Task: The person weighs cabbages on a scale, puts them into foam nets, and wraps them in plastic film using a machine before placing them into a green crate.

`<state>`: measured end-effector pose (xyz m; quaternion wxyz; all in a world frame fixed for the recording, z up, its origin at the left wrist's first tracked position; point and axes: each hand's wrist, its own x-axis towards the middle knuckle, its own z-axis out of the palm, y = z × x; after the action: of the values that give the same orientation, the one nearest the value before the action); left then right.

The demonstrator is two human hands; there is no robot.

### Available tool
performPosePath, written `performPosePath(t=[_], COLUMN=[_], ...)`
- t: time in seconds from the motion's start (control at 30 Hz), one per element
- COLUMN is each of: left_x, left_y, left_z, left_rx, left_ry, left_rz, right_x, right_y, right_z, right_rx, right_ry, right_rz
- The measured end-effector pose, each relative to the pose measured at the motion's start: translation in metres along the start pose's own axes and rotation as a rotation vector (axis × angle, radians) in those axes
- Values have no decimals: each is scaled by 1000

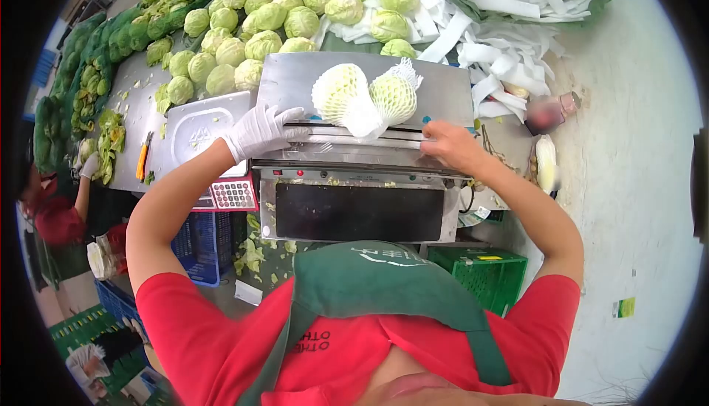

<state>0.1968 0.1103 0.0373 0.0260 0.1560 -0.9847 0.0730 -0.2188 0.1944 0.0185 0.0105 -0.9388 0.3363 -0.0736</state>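
Note:
Two pale green cabbages in white foam nets (341, 96) (394, 96) lie side by side on the metal top of a wrapping machine (450, 85). Clear plastic film (354, 152) spans the bars along the machine's front edge. My left hand (264, 133), in a white glove, is closed on the film at the left end of the bars. At the right end my bare right hand (452, 145) pinches the film's other side, fingers curled. The fingertips of both hands are partly hidden.
Loose cabbages (273, 15) are heaped behind the machine, beside white foam nets (509, 59). To the left are a scale (203, 133) and an orange-handled knife (143, 156). A green crate (484, 273) stands below right. Another person's gloved hand (90, 165) is at far left.

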Motion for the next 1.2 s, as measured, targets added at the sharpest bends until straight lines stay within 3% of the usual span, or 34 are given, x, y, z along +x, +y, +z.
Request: performPosePath(t=[0.07,0.1,0.17,0.23,0.3,0.33,0.4,0.43,0.47,0.5,0.53,0.57,0.6,0.63,0.7,0.77,0.83,0.9,0.93,0.97,1.0,1.03,1.1,1.13,1.17,1.2], left_x=[-6,-11,-12,-17,-19,-22,-19,-13,-1,16,28,34,40,45,53,67,82,89,90,93,93,94,94,89,88,86], left_y=[9,13,27,36,51,52,41,30,17,2,-14,-30,-44,-58,-78,-76,-72,-64,-61,-61,-59,-55,-43,-47,-39,-32], left_z=[16,20,2,0,-55,-72,-99,-112,-131,-149,-156,-139,-107,-77,-26,-9,16,31,34,39,64,59,44,50,35,15], left_rx=[6,12,19,-1059,-1382,-1438,-1293,-1197,-1202,-1259,-1309,-1311,-1361,-1399,-1195,23,-143,-316,-659,-990,-993,-992,-1392,-1566,-1575,-1861], left_ry=[53,104,103,102,223,233,509,603,602,466,325,327,467,608,361,252,252,245,168,92,336,337,414,26,13,-144], left_rz=[-48,-86,-133,-813,-878,-871,-803,-802,-807,-963,-1116,-1127,-1014,-893,-406,76,27,-21,-193,-366,-335,-330,-275,-390,-391,-589], right_x=[2,3,6,-2,2,4,3,10,22,33,42,49,55,59,62,62,71,81,80,81,80,77,65,60,58,57], right_y=[-8,-12,-22,-27,-36,-31,-21,-14,-4,6,19,32,42,47,56,60,64,63,61,59,59,61,65,60,53,48], right_z=[-2,-10,-30,-42,-85,-98,-113,-113,-113,-112,-104,-89,-75,-64,-43,-5,11,17,12,0,-7,-10,-11,-13,-14,-16], right_rx=[330,328,1036,1148,1361,1360,1531,1533,1405,1264,1267,755,249,253,-70,85,236,515,514,618,723,720,974,1095,1179,1234], right_ry=[-33,-27,-245,-219,-113,-111,105,102,349,584,575,491,395,396,66,53,31,215,217,159,100,104,35,-53,-149,-229], right_rz=[286,281,797,795,856,852,724,726,654,574,574,445,300,293,5,63,114,58,58,258,461,463,478,503,554,600])
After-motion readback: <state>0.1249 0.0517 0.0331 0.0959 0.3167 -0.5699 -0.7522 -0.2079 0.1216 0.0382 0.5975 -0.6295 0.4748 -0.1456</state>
